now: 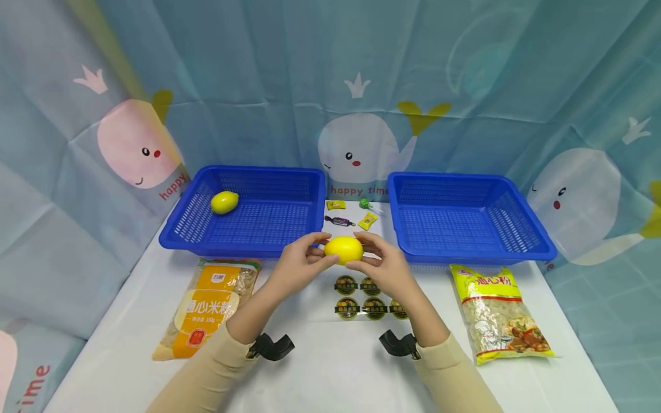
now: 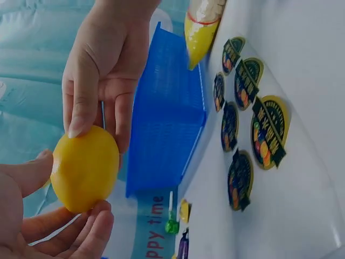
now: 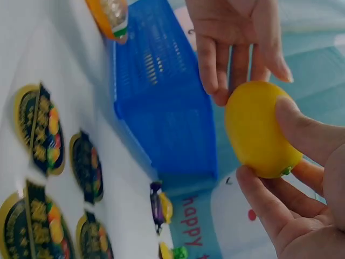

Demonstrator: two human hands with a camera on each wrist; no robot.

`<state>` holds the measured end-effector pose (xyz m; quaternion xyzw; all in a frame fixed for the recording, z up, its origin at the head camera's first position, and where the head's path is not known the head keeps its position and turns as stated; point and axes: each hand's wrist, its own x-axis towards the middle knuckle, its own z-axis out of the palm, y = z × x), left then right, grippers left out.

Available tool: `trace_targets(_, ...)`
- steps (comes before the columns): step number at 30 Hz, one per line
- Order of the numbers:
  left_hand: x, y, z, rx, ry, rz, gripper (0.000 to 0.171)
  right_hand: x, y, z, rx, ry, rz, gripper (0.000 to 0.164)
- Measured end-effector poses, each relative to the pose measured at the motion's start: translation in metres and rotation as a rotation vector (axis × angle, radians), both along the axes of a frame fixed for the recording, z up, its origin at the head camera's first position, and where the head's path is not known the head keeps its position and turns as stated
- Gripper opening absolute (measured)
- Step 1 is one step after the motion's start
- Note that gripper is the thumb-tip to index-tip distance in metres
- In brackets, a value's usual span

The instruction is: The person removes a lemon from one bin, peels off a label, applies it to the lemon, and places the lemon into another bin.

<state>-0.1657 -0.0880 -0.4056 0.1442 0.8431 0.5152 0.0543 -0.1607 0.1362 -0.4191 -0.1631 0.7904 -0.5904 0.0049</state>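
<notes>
A yellow lemon (image 1: pixel 343 250) is between the two hands above the middle of the white table. My right hand (image 1: pixel 384 267) grips it, thumb on one side and fingers on the other, as the right wrist view shows. From the opposite end my left hand (image 1: pixel 299 265) holds the lemon (image 2: pixel 85 169) between thumb and curled fingers. A small green stem end shows on the lemon (image 3: pixel 264 129) in the right wrist view. Beneath the hands lies a sheet of round black-and-gold fruit stickers (image 1: pixel 347 308), partly covered by the right hand and forearm.
A blue basket (image 1: pixel 242 252) at back left holds another lemon (image 1: pixel 224 202); a second blue basket (image 1: pixel 475 256) stands at back right. Wrapped candies (image 1: pixel 339 221) and a green lollipop (image 1: pixel 365 203) lie between them. Pasta bags flank the arms: orange (image 1: pixel 206 310) left, yellow (image 1: pixel 501 315) right.
</notes>
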Motion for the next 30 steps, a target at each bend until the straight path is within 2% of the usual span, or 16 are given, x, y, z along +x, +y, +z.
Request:
trace_targets(6, 0.003, 0.019, -0.017, -0.001, -0.008, 0.0, 0.053, 0.003, 0.017, -0.012, -0.001, -0.049, -0.037, 0.055)
trace_targets(12, 0.0, 0.036, -0.04, -0.04, 0.002, 0.0, 0.052, 0.0, 0.024, -0.028, 0.062, -0.071, -0.064, 0.058)
trace_targets(16, -0.008, 0.04, -0.055, -0.031, -0.029, 0.029, 0.049, -0.006, 0.023, -0.037, 0.173, -0.091, -0.119, 0.058)
trace_targets(20, -0.017, 0.043, -0.065, -0.032, -0.058, 0.08, 0.048, -0.015, 0.018, -0.042, 0.236, -0.119, -0.166, 0.057)
trace_targets(30, -0.034, 0.059, -0.08, -0.114, -0.027, 0.156, 0.058, -0.038, 0.014, -0.056, 0.321, -0.148, -0.207, 0.059)
